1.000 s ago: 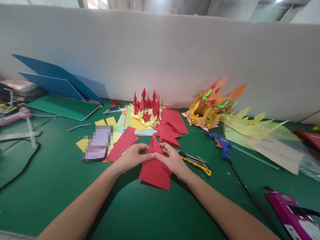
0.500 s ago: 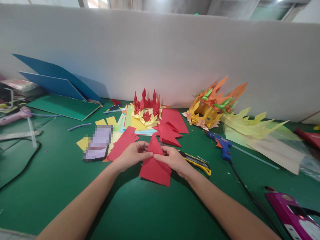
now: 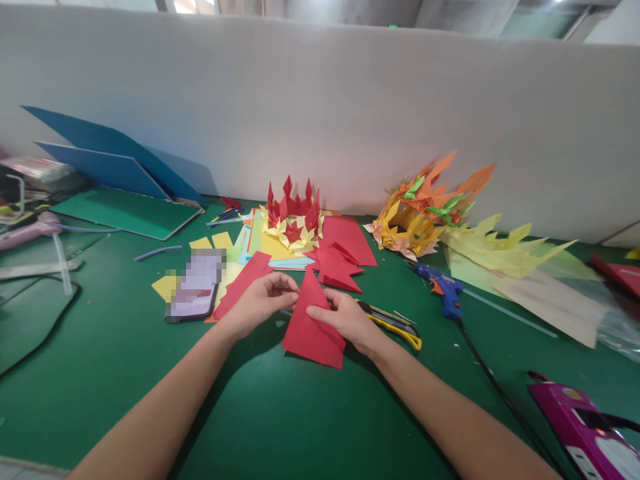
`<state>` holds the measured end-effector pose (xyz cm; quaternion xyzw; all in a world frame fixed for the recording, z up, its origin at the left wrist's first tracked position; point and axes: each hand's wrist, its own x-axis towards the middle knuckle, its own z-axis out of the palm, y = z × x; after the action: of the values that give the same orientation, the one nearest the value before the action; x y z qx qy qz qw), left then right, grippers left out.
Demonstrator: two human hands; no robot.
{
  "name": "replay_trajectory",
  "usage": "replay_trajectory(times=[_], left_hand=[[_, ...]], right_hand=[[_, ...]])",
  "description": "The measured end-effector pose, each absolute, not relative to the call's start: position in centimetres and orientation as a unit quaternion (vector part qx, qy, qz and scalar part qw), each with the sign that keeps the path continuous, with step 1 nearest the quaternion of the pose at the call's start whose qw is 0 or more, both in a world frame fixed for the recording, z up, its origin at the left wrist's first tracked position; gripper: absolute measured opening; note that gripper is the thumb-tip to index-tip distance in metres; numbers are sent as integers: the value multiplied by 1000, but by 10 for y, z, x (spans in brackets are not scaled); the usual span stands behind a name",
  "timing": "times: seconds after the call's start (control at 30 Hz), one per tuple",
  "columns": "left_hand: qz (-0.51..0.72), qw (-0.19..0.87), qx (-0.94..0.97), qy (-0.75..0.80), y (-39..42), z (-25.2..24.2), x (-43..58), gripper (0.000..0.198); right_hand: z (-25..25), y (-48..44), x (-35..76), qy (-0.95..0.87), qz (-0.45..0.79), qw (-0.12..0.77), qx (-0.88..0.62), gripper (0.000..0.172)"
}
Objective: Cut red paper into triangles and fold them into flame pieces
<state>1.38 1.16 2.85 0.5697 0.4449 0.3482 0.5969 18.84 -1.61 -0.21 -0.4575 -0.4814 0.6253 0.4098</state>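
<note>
A folded red paper piece (image 3: 313,327) with a pointed top lies on the green mat (image 3: 280,413) in front of me. My right hand (image 3: 347,320) pinches its right side, thumb pressing on the fold. My left hand (image 3: 263,303) is at the paper's upper left edge, fingers curled and pinching near the tip. Just behind lie more folded red triangles (image 3: 336,267) and a red strip stack (image 3: 243,283).
A red and yellow paper crown (image 3: 293,223) stands at the back, an orange and yellow one (image 3: 425,213) to its right. A yellow utility knife (image 3: 395,323), a blue glue gun (image 3: 445,290) with cord, a phone (image 3: 195,287) and a magenta box (image 3: 585,427) lie around.
My left hand has slid up and left along the paper's edge, away from the right hand. The red paper's tip has tilted slightly and the piece sits a bit flatter.
</note>
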Motion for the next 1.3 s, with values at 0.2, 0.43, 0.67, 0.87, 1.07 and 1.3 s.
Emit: replay_trajectory(times=[0.2,0.43,0.67,0.87,1.07,1.3], left_hand=[[344,596,569,450,12,27,12,19],[353,610,557,439,12,26,12,16],[344,601,570,443,11,28,14,19],[352,597,575,434,11,24,15,21],[345,574,604,432,11,24,15,13],[279,569,644,428,8,25,14,7]], right_hand=[[-2,-16,188,-484,624,413,-454,35],[-1,-16,188,-485,624,412,-453,37],[-2,-16,188,-485,627,411,-451,35],[-1,-17,188,-479,634,411,-447,36],[0,-15,187,-457,643,421,-448,36],[-1,-13,186,-372,666,473,-440,39]])
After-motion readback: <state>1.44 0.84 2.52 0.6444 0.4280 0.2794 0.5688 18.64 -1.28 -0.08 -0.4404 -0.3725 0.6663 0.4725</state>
